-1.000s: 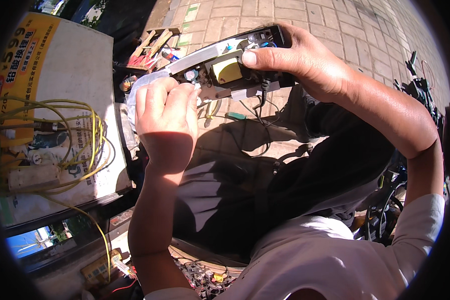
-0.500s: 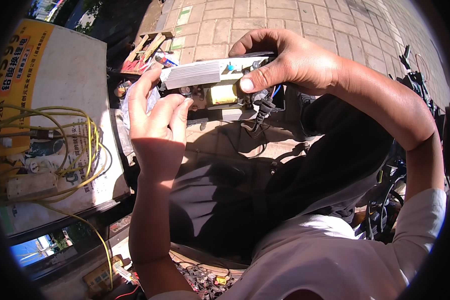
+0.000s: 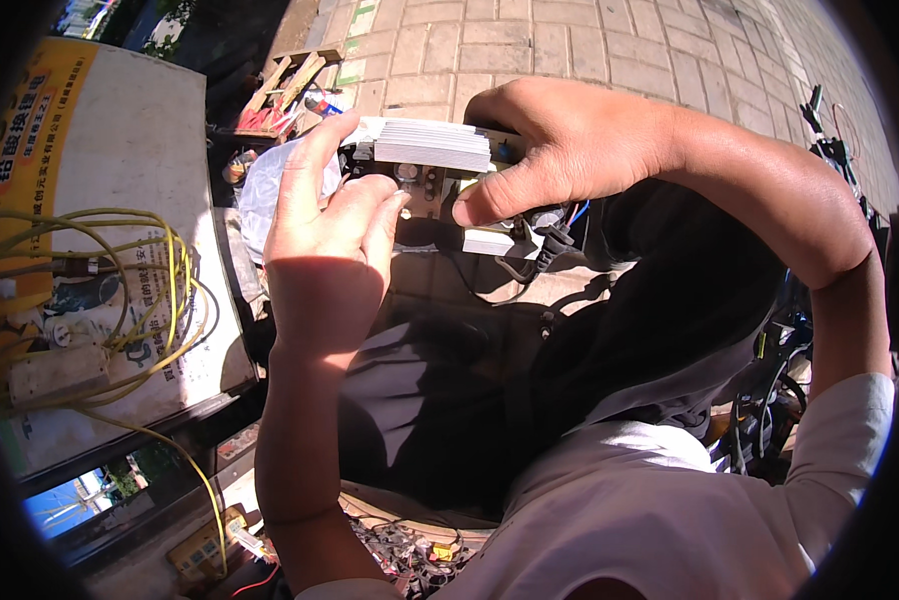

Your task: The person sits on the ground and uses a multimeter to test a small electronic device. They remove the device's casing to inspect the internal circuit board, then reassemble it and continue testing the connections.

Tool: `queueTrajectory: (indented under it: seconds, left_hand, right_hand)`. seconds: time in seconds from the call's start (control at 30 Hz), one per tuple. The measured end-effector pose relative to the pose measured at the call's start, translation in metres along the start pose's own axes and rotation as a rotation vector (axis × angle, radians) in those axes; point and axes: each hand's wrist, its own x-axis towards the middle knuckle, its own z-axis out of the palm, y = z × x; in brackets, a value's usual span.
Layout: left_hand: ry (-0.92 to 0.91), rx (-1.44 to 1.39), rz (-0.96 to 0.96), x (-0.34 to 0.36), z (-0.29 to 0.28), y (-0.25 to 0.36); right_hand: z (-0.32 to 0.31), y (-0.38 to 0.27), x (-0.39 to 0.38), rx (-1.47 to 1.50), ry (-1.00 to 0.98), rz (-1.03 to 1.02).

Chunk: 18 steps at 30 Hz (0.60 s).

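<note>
So the thing in hand is an opened-up electronic unit (image 3: 432,185) with a silver ridged metal heat sink (image 3: 435,148) along its far side and round components poking up off the board. It's held up in the air in front of the person, between both hands, above the dark trousers (image 3: 440,420) and the tan brick paving (image 3: 550,40). The right hand (image 3: 580,150) has a proper grip on the right end: thumb laid over the board, other fingers round the far edge. The left hand (image 3: 335,235) is at the other end, index finger stretched up to the heat sink's left corner, thumb and bent fingers close together by the board; can't tell if that grip is actually pinching anything. A black cable with a ribbed sleeve (image 3: 553,248) sits at the unit's right end, with a few blue and red wires near it. Just beyond the left hand there's a translucent plastic bag (image 3: 270,195), and past that a wooden tray with red bits in it (image 3: 300,85). Over on the left, yellow cable (image 3: 175,300) loops across a big white-and-orange printed panel (image 3: 160,130), plus a messy pile of wires (image 3: 410,555) at the bottom.
</note>
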Motion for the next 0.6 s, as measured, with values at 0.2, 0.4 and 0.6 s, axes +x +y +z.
queueTrajectory:
  seconds: [0.2,0.4,0.6]
  left_hand:
    - [-0.073,0.032,-0.021,-0.002,-0.001,-0.006]
    - [0.059,-0.081,-0.200,-0.005,-0.001,-0.021]
    - [0.083,-0.085,-0.362,-0.010,-0.002,-0.019]
  right_hand:
    - [0.003,0.003,-0.001,-0.057,0.037,0.013]
    - [-0.001,0.009,-0.001,0.019,0.105,0.044]
    - [-0.001,0.013,-0.002,-0.033,0.142,-0.013]
